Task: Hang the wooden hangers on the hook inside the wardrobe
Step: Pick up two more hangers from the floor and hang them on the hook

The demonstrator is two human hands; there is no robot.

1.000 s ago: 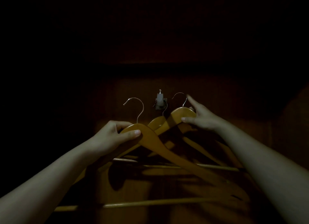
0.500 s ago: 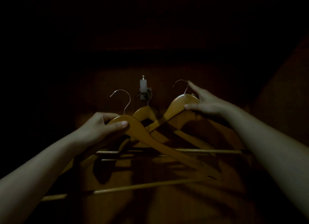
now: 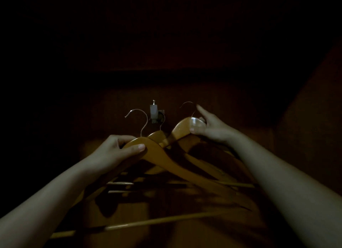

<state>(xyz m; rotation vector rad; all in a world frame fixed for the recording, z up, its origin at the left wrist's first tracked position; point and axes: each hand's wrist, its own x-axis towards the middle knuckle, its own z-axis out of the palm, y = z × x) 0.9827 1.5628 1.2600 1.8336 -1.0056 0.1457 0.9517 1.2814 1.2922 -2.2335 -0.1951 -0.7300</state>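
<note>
Here we hold one wooden hanger [image 3: 166, 155] pinched at its crown in our left hand [image 3: 114, 151] and another [image 3: 187, 127] in our right hand [image 3: 209, 129], wire hooks up, flanking the wall hook [image 3: 154, 111] on the wardrobe's back panel [image 3: 240, 103], where a third hanger [image 3: 157, 134] seems hung, ready to slip each on.

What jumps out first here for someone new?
Two bare arms reach into a dark wardrobe, the left hand and right hand each gripping the top of a wooden hanger. Between them, a small pale hook on the back wall already carries a third hanger.
</note>
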